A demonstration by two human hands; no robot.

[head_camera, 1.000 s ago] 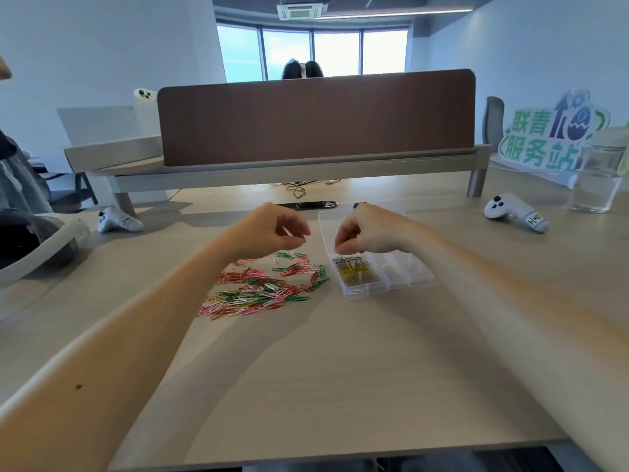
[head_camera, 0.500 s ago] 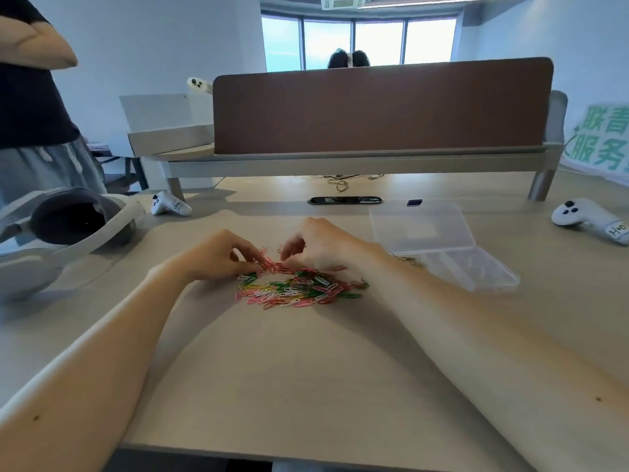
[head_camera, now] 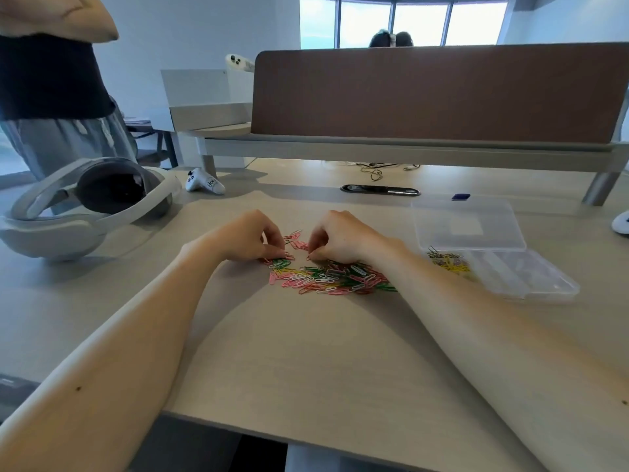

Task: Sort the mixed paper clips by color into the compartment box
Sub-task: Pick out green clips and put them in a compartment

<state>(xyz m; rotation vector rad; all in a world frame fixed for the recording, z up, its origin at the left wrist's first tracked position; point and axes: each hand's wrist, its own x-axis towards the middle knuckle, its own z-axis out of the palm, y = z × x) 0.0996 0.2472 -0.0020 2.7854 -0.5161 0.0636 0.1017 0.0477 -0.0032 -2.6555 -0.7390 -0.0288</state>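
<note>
The only lettering in sight is a short dark marking on the white controller [head_camera: 204,183], lying on the counter [head_camera: 306,352] beyond and left of the left hand [head_camera: 250,238], too blurred to read.

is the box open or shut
Open: the box has its clear lid flipped back flat behind it, and yellow clips sit uncovered in one compartment.

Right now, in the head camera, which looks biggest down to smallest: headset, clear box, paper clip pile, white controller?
1. headset and clear box, too alike to rank.
2. paper clip pile.
3. white controller.
</note>
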